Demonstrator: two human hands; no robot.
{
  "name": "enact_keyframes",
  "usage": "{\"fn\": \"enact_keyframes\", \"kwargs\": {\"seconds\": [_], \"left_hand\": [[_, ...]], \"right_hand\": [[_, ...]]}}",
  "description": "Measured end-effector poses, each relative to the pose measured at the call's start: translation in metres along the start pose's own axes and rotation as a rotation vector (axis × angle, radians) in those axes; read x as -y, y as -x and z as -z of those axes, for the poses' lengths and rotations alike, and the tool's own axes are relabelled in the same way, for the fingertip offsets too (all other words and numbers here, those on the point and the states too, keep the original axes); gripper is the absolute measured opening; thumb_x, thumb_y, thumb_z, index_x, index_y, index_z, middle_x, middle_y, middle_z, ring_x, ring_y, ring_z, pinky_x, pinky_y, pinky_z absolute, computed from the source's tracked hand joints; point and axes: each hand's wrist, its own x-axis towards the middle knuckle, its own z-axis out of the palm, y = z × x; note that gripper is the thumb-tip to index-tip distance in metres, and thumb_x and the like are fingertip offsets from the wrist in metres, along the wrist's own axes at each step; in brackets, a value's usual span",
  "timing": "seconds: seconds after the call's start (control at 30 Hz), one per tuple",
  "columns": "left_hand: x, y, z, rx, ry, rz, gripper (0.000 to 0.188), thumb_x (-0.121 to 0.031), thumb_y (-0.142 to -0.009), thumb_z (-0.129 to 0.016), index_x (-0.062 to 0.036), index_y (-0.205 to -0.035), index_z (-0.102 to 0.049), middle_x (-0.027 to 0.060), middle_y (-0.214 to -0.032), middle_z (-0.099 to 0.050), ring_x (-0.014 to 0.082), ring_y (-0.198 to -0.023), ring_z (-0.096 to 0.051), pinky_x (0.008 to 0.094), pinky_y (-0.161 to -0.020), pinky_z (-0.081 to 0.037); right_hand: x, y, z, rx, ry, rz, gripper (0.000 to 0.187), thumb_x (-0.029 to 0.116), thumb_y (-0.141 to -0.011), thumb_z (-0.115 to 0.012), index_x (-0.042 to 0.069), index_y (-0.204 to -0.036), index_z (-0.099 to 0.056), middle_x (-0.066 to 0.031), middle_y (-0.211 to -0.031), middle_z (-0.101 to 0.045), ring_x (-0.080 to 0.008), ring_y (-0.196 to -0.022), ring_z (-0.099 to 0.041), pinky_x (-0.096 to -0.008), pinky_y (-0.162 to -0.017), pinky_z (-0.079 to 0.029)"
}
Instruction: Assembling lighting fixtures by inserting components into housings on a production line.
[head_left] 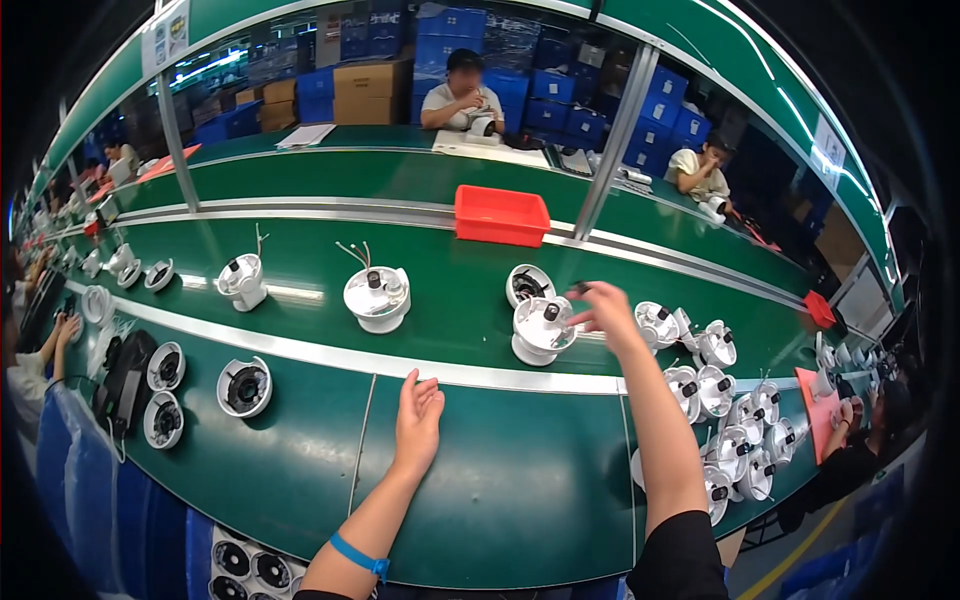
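Over the bench's front strip, my left hand (418,420) is raised with its fingers stretched and nothing in it. A blue band circles that wrist. My right hand (604,308) reaches across the green belt, fingers apart, beside a white dome camera unit (541,335) with a black lens; whether they touch it, I cannot tell. A small dark spot shows at its fingertips, too small to name. Just behind that unit lies a round white housing (528,285) with a black inside. Farther left on the belt stands another white camera unit (377,298) with wires sticking up.
A red bin (502,215) sits beyond the belt. Several camera units crowd the right, around one white unit (716,343). At left are open round housings, one nearest my left hand (244,387). Co-workers sit across and along both sides. A metal rail (300,350) edges the belt.
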Motion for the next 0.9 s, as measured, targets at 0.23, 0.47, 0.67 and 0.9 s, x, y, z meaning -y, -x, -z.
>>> {"fn": "enact_keyframes", "kwargs": {"seconds": [0.23,0.47,0.67,0.9], "left_hand": [[0.008,-0.005,-0.011,0.072,-0.095,-0.081,0.059,-0.01,-0.099,-0.064,0.0,-0.152,-0.04,0.0146,-0.129,-0.061,0.02,-0.115,-0.06,0.0336,-0.104,-0.048],[0.009,0.0,-0.008,0.119,-0.297,-0.153,0.056,-0.008,-0.098,-0.065,-0.0006,-0.15,-0.044,0.0125,-0.119,-0.065,0.0191,-0.107,-0.061,0.0325,-0.098,-0.05],[0.018,-0.023,-0.013,0.182,-0.38,-0.157,0.05,-0.009,-0.099,-0.065,-0.0027,-0.147,-0.051,0.0094,-0.12,-0.066,0.0163,-0.105,-0.06,0.0311,-0.098,-0.048],[0.032,-0.032,-0.014,0.298,-0.542,-0.161,0.04,-0.01,-0.102,-0.062,-0.0032,-0.141,-0.059,0.0095,-0.125,-0.067,0.017,-0.113,-0.061,0.0314,-0.103,-0.046]], "right_hand": [[-0.065,-0.03,0.176,-0.687,1.235,0.137,0.025,0.017,-0.086,-0.063,0.004,-0.103,-0.077,-0.0223,-0.103,-0.075,-0.0409,-0.096,-0.073,-0.0493,-0.088,-0.058],[-0.046,0.005,0.169,-0.583,0.969,0.457,0.017,0.008,-0.081,-0.059,-0.001,-0.091,-0.07,-0.0299,-0.092,-0.069,-0.0498,-0.09,-0.067,-0.0551,-0.082,-0.055],[0.045,0.169,0.209,-0.457,0.23,0.536,0.029,-0.001,-0.092,-0.059,-0.005,-0.12,-0.067,-0.0069,-0.103,-0.072,-0.0125,-0.079,-0.068,-0.0264,-0.069,-0.054],[-0.01,0.486,0.27,-0.495,0.171,-0.025,0.026,-0.005,-0.086,-0.063,-0.006,-0.112,-0.068,-0.01,-0.105,-0.073,-0.0154,-0.091,-0.07,-0.0261,-0.078,-0.057]]}}
